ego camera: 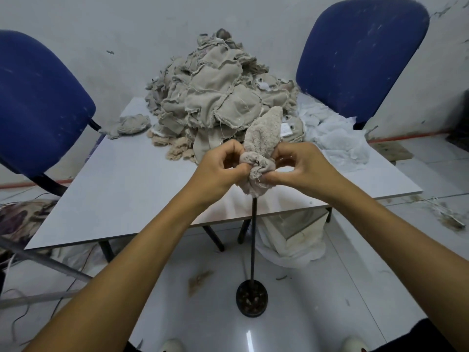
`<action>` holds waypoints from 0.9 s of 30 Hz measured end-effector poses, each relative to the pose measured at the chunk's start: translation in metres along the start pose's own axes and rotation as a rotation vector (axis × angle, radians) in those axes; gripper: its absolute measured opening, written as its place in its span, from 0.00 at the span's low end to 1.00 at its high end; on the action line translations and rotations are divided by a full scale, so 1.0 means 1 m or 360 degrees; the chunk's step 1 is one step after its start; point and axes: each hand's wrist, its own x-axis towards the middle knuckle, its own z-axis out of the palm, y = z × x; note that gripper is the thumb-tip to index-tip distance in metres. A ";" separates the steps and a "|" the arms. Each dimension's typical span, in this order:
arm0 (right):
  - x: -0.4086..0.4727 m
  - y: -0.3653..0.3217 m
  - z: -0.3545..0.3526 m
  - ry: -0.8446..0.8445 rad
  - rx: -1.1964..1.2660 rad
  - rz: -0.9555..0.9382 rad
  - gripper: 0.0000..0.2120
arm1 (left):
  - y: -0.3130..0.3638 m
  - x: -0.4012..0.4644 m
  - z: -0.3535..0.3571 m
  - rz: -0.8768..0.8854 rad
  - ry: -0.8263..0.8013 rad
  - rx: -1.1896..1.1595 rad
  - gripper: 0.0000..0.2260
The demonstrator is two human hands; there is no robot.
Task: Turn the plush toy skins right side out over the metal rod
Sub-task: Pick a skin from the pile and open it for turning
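White table [127, 189], heap of skins [213, 95] at its far side.
Both hands pinch one skin [264, 138] over the near rod [253, 237]: left hand [218, 171], right hand [302, 166], fluffy tip poking up.

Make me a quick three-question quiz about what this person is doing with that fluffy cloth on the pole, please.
1. True or false: both the left hand and the right hand have a grip on the plush toy skin.
2. Where does the metal rod stand? A) on the table B) in a round dark base on the floor C) on a chair
3. Fill in: the pile of unturned skins lies on the white ____.

Key
1. True: each hand pinches the bunched lower edge, with the fluffy side already showing above.
2. B: the base sits on the floor before the table.
3. table
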 end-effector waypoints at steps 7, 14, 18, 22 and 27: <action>0.002 0.004 0.015 0.0329 0.0185 0.0138 0.08 | -0.001 0.003 0.003 -0.0133 -0.0055 -0.0209 0.05; 0.012 0.001 0.036 0.0774 0.0055 0.0310 0.07 | 0.005 0.001 -0.003 -0.0120 -0.0191 -0.0073 0.10; 0.022 -0.006 0.038 0.0548 0.0457 0.0497 0.08 | 0.002 0.005 -0.012 -0.0167 -0.0077 -0.0036 0.10; 0.026 -0.009 0.029 0.0010 0.0960 0.0624 0.04 | -0.003 0.011 -0.013 -0.0215 0.0260 -0.0158 0.11; 0.019 -0.004 0.028 -0.0204 0.1041 0.0508 0.07 | -0.011 0.016 -0.002 -0.0223 0.0606 -0.0079 0.12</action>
